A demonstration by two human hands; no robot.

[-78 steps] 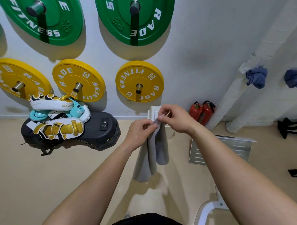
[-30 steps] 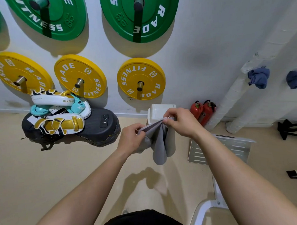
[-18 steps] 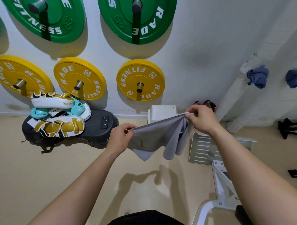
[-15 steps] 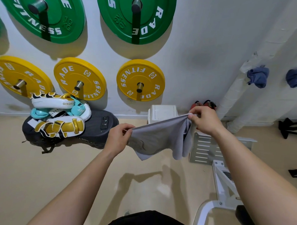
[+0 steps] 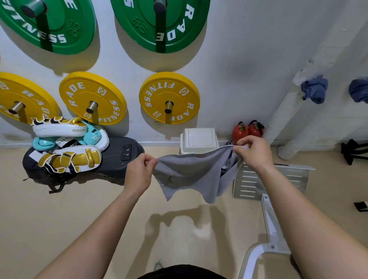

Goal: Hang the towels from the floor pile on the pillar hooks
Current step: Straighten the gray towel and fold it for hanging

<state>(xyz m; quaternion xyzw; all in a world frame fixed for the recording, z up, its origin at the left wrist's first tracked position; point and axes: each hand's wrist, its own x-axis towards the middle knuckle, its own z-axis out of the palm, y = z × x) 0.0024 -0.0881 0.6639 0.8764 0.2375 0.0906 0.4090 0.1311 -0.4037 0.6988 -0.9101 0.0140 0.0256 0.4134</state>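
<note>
Stretching a grey towel [image 5: 190,171] out in mid-air, in the head view, above the beige floor near the wall. Pinching its left corner with the left hand [image 5: 139,173], fingers curled tight on the cloth; gripping the bunched right edge with the right hand [image 5: 253,152], closed round it, a little farther off and higher. Sagging between the two grips, lower corners dangling, touching nothing else.

Far right, hanging bunched on the white pillar [image 5: 284,113]: one blue towel [image 5: 314,89], with a second blue towel [image 5: 363,91] further right, hooks hidden under the cloth. Judging by that, partly done: two up, the grey one in hand and yet to be carried right and hooked. No sight of the floor pile, so no telling how many remain.

Behind, on the wall: green and yellow weight plates [image 5: 170,98]; below, a white bin [image 5: 198,138].
</note>
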